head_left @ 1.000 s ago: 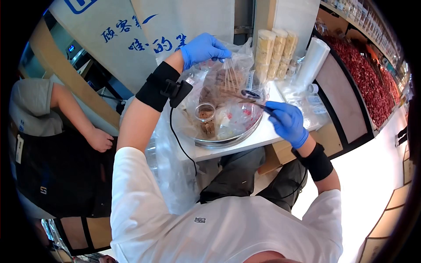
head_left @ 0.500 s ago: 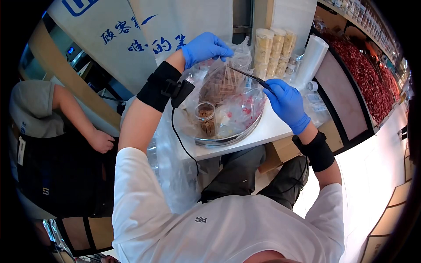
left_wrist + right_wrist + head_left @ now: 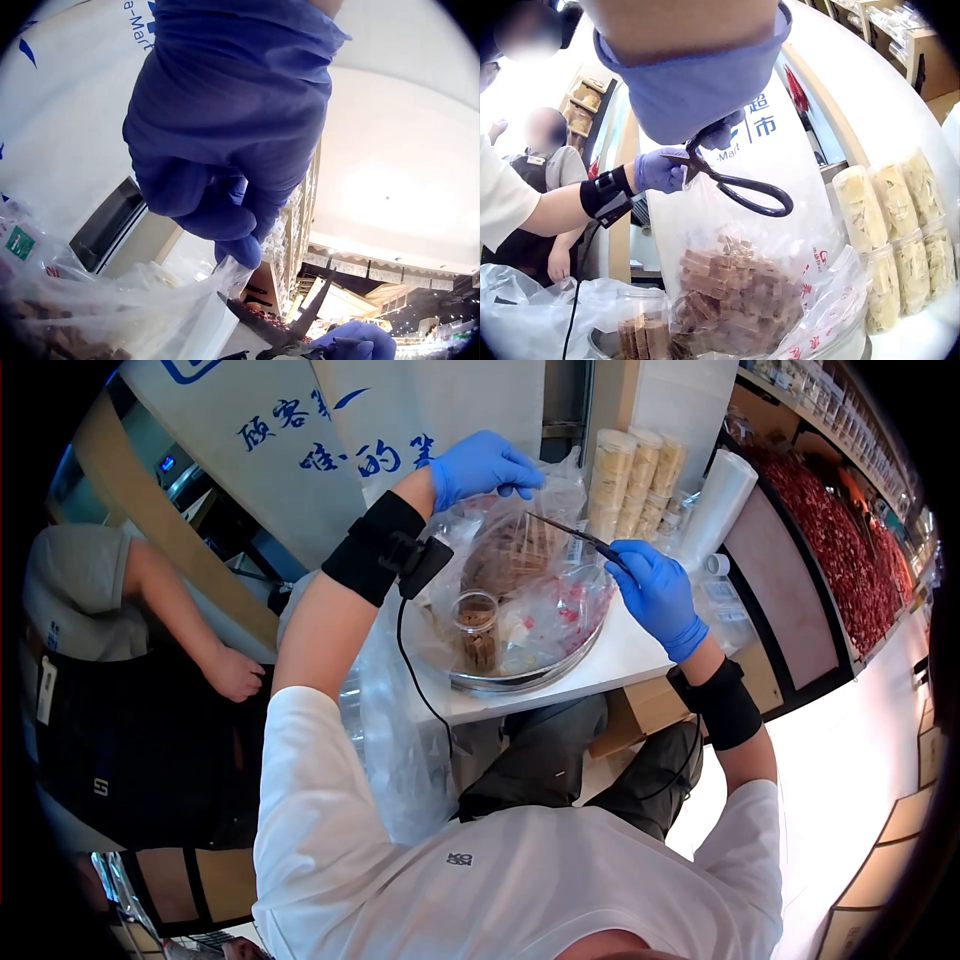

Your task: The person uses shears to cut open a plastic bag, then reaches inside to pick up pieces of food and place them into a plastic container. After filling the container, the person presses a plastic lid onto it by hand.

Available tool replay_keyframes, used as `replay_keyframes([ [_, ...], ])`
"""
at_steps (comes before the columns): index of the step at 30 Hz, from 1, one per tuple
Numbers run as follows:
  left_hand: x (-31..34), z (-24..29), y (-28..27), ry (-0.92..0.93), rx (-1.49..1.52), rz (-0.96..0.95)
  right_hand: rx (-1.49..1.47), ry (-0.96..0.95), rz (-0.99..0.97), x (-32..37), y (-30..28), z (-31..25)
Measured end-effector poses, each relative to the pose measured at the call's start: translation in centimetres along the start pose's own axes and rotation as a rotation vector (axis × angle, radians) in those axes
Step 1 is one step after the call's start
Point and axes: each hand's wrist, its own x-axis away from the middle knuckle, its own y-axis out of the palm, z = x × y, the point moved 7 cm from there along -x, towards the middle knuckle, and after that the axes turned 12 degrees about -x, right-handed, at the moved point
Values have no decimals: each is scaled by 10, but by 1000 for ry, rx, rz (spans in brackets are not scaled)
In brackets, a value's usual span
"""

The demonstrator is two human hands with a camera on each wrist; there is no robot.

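My left hand (image 3: 485,468), in a blue glove, pinches the gathered top of a clear plastic bag (image 3: 142,307), pulling it up into a point. Inside the bag sits a pile of brown sticks or slabs (image 3: 739,296). A pair of dark-handled scissors (image 3: 585,538) is in my right hand (image 3: 655,595), also gloved. In the left wrist view the scissor blades (image 3: 311,307) are spread close to the pinched bag top, just under my left fingertips. A clear jar (image 3: 476,628) with more brown pieces stands uncovered in front of the bag, on a round metal tray (image 3: 530,686).
Stacked clear tubs of pale yellow pieces (image 3: 612,480) stand at the back right, with a plastic roll (image 3: 722,505) beside them. The white table's (image 3: 625,645) front edge lies before my knees. Another person's arm (image 3: 180,605) is on the left.
My right hand has raised the scissors from low across the bag to just beside my left hand. The left hand keeps its pinch on the bag top.
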Motion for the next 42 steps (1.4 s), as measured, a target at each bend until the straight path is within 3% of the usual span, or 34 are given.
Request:
replay_keyframes([
  [14,4,-3,-3,14,61,3,-21,33,91,-15,20,-9],
  [19,4,-3,-5,33,51,-13,-104,-111,45,-21,28,-41],
  [24,11,-7,-7,22,63,-30,-82,55,59,-10,10,-23],
  [40,7,5,3,92,39,0,-17,10,13,-14,15,-15],
  [42,10,-1,3,29,46,-33,-28,-27,19,-9,15,-15],
])
